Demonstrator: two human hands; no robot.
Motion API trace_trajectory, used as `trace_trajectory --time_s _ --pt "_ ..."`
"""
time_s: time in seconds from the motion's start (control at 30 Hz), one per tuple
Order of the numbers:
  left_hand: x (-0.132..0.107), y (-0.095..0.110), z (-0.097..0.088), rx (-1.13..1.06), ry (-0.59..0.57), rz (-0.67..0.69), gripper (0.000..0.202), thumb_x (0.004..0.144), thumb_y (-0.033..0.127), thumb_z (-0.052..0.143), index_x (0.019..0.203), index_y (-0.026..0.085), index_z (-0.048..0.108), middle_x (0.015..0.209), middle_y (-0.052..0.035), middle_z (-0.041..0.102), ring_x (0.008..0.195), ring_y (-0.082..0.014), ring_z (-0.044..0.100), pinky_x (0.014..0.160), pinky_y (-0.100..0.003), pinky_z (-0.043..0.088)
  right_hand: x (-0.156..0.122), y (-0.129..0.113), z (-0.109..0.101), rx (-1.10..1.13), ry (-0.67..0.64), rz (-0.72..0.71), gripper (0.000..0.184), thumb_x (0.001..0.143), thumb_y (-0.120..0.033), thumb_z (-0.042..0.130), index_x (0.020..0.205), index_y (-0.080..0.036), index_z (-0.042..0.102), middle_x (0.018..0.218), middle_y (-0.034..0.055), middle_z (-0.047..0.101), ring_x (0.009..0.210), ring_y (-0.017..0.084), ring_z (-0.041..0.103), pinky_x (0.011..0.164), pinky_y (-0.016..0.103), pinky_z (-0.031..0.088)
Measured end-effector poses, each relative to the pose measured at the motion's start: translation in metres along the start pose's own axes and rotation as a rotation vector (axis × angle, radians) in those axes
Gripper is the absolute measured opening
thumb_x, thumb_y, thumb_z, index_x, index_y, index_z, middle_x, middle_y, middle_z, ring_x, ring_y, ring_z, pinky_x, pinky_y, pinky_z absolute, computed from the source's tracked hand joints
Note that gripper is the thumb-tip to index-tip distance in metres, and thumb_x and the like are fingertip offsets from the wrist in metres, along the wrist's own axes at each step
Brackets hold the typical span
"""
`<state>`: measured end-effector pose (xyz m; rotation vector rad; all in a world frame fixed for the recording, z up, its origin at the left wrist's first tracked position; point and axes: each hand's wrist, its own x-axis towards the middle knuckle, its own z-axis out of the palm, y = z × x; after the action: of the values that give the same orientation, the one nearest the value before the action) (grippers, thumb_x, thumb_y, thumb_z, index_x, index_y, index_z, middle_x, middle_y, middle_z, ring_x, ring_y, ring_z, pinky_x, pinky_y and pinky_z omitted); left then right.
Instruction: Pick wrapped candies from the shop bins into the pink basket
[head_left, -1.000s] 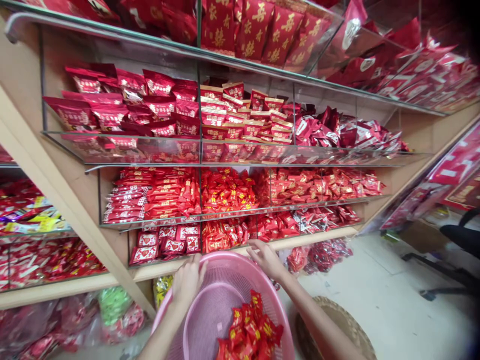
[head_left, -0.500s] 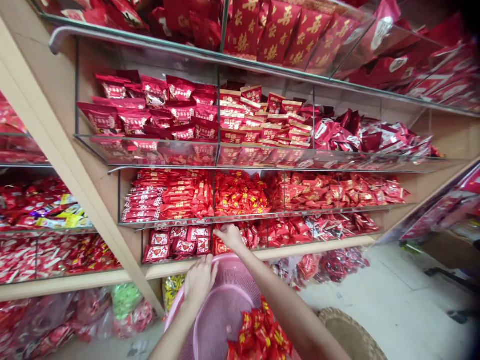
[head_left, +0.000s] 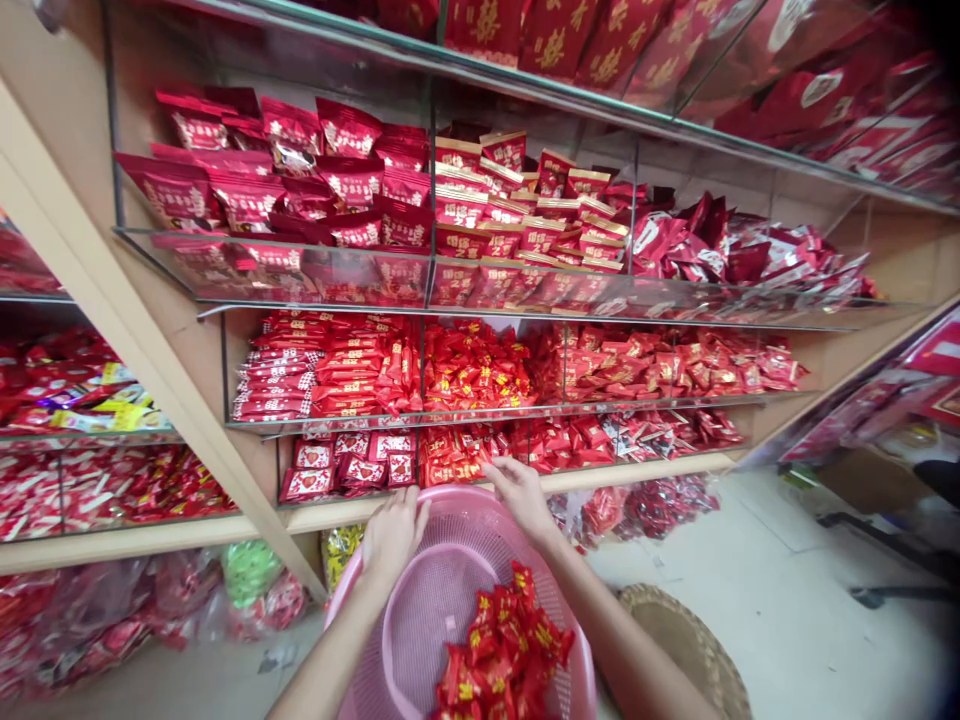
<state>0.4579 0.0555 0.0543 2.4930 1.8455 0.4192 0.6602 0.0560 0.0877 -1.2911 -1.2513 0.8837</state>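
Note:
My left hand is wrapped over the left rim of a pink plastic basket. In the basket's lower right lies a heap of red candies in wrappers with yellow lettering. Just above the basket's far right rim is my right hand, its fingers stretched forward and slightly apart. Its fingertips are by the front edge of the lowest shelf bin, close to loose red candies. I see nothing held in it. Left of that bin are red and white packets with hearts.
Glass-fronted shelves full of red packets rise ahead. A slanting wooden post stands at left. Plastic bags of goods lie on the floor under the bottom shelf. A round woven stool or basket stands at lower right.
My right hand has drawn back from the lowest bin toward the right, over the basket's far rim. My left hand stays on the rim. More of the candy heap shows as the view shifts.

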Motion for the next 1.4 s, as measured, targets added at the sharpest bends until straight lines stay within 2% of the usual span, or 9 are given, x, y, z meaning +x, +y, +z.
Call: trace_trajectory --time_s 0.1,0.2,0.4,0.57,0.8,0.93,1.03,1.17,1.4 --pt "0.0 0.002 0.0 0.0 -0.002 0.009 0.038 0.092 0.039 0.021 0.098 0.018 0.052 0.093 -0.008 0.063 0.086 -0.0186 0.06 0.075 -0.028 0.043 -0.031 0.01 -0.024 -0.028 -0.102 0.083 0.037 0.074 -0.051 0.058 0.076 -0.015 0.063 0.051 -0.0051 0.047 0.045 0.007 0.037 0.044 0.019 0.033" --pt "0.0 0.005 0.0 -0.008 -0.017 0.007 0.036 0.092 0.038 0.024 0.099 0.017 0.052 0.093 -0.0078 0.063 0.085 -0.0182 0.06 0.075 -0.027 0.042 -0.048 0.026 -0.032 -0.161 -0.294 0.094 0.034 0.077 -0.048 0.054 0.07 -0.015 0.063 0.055 -0.0033 0.052 0.05 0.009 0.044 0.049 0.021 0.037" --pt "-0.001 0.006 0.001 -0.005 0.001 0.018 0.035 0.092 0.037 0.024 0.099 0.017 0.052 0.094 -0.0082 0.063 0.088 -0.0185 0.059 0.078 -0.028 0.042 -0.04 0.054 -0.019 -0.844 -0.504 -0.1 0.028 0.081 -0.017 0.041 0.063 -0.018 0.062 0.066 0.0028 0.065 0.063 0.016 0.057 0.064 0.027 0.044" --pt "-0.001 0.003 0.003 -0.004 0.018 0.017 0.034 0.092 0.036 0.025 0.099 0.017 0.052 0.093 -0.008 0.063 0.087 -0.0188 0.059 0.076 -0.028 0.042 -0.022 0.064 -0.002 -1.016 -0.532 -0.108 0.024 0.07 -0.005 0.047 0.063 -0.02 0.063 0.068 0.0044 0.068 0.066 0.019 0.062 0.066 0.03 0.049" --pt "-0.001 0.001 0.004 0.004 0.022 0.023 0.035 0.092 0.035 0.024 0.098 0.017 0.053 0.094 -0.0083 0.063 0.085 -0.019 0.06 0.076 -0.029 0.042 -0.034 0.071 0.013 -1.114 -0.471 -0.134 0.026 0.075 -0.001 0.046 0.076 -0.021 0.064 0.086 0.0062 0.069 0.085 0.021 0.062 0.08 0.033 0.048" --pt "0.0 0.001 0.007 -0.009 0.044 0.027 0.034 0.092 0.035 0.025 0.099 0.017 0.053 0.092 -0.0079 0.063 0.085 -0.0187 0.06 0.075 -0.029 0.042 -0.032 0.056 0.01 -1.188 -0.405 -0.174 0.021 0.081 -0.008 0.045 0.084 -0.02 0.063 0.088 0.0075 0.068 0.087 0.02 0.062 0.08 0.031 0.045" --pt "0.001 0.0 0.01 -0.004 0.062 0.028 0.031 0.091 0.035 0.028 0.097 0.018 0.054 0.09 -0.0074 0.064 0.083 -0.0186 0.06 0.073 -0.028 0.042 -0.01 0.03 0.011 -1.192 -0.348 -0.166 0.023 0.089 -0.022 0.04 0.083 -0.018 0.062 0.079 0.0089 0.068 0.075 0.019 0.063 0.069 0.028 0.044" --pt "0.002 -0.001 0.012 -0.001 0.083 0.037 0.029 0.091 0.035 0.028 0.092 0.019 0.053 0.087 -0.006 0.064 0.08 -0.018 0.061 0.071 -0.027 0.042 0.029 0.0 0.021 -1.04 -0.133 -0.066 0.03 0.089 -0.039 0.039 0.084 -0.021 0.062 0.073 0.0054 0.067 0.071 0.016 0.063 0.06 0.024 0.037" --pt "0.001 -0.004 0.013 0.006 0.094 0.038 0.03 0.091 0.034 0.027 0.093 0.019 0.052 0.087 -0.0057 0.064 0.08 -0.0188 0.061 0.07 -0.029 0.042 0.08 0.007 0.052 -0.712 -0.016 0.191 0.028 0.073 -0.046 0.06 0.065 -0.019 0.064 0.068 0.0064 0.067 0.072 0.019 0.063 0.059 0.024 0.038"
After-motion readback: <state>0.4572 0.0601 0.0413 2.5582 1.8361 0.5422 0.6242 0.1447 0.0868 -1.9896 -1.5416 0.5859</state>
